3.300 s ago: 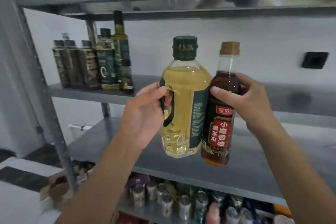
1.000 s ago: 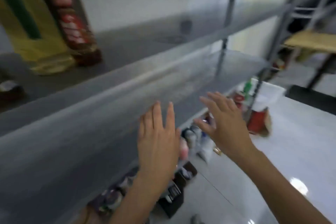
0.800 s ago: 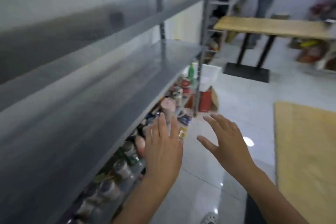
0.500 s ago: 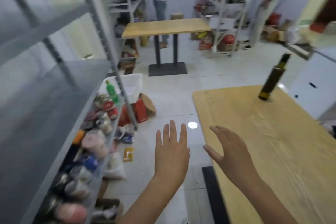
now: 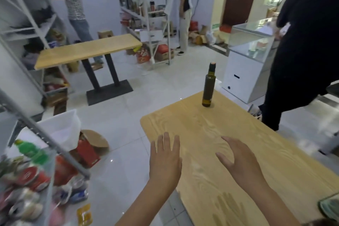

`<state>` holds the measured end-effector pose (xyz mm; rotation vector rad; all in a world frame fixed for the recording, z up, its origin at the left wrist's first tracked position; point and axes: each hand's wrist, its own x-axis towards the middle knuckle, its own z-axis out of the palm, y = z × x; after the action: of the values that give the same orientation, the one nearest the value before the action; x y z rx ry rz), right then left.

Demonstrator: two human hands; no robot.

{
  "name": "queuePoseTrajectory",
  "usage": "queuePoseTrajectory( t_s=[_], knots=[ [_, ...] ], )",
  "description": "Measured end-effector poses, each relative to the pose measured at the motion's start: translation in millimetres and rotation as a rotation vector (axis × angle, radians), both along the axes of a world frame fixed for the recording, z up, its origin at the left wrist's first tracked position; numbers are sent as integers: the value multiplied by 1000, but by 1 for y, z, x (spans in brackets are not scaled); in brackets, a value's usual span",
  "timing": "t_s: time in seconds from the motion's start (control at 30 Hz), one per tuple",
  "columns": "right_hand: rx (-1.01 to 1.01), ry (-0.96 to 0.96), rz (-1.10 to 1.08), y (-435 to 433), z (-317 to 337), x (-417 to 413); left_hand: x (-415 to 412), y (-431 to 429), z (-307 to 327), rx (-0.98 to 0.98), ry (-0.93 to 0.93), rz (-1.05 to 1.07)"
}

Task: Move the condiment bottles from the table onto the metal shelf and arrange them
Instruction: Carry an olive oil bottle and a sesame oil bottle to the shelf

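Hovering over the near end of the wooden table, the left hand and the right hand were both empty, palms down, fingers straight and loosely spread; the left one lay at the table's left edge, the right one further in. One dark green bottle stood upright near the table's far end, well apart from both hands; the metal shelf stood at the left, its low level crowded with blurred jars and packets; a person in black stood beyond the table's right side.
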<state>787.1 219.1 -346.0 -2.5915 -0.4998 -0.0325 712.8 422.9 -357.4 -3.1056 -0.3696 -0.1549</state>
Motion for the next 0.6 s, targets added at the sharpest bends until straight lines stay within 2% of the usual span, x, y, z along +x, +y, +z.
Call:
queuePoseTrajectory(
  t_s=[0.27,0.43,0.5,0.6],
  knots=[
    [-58,49,-176,12,1,60,89,24,1,-29,55,-128],
    [-119,51,-298,31,2,119,193,60,1,-32,13,-220],
    [-148,50,-368,40,0,147,243,73,-1,-81,3,-259],
    [-191,91,-446,57,-5,188,320,89,-7,-276,21,-306]
  ],
)
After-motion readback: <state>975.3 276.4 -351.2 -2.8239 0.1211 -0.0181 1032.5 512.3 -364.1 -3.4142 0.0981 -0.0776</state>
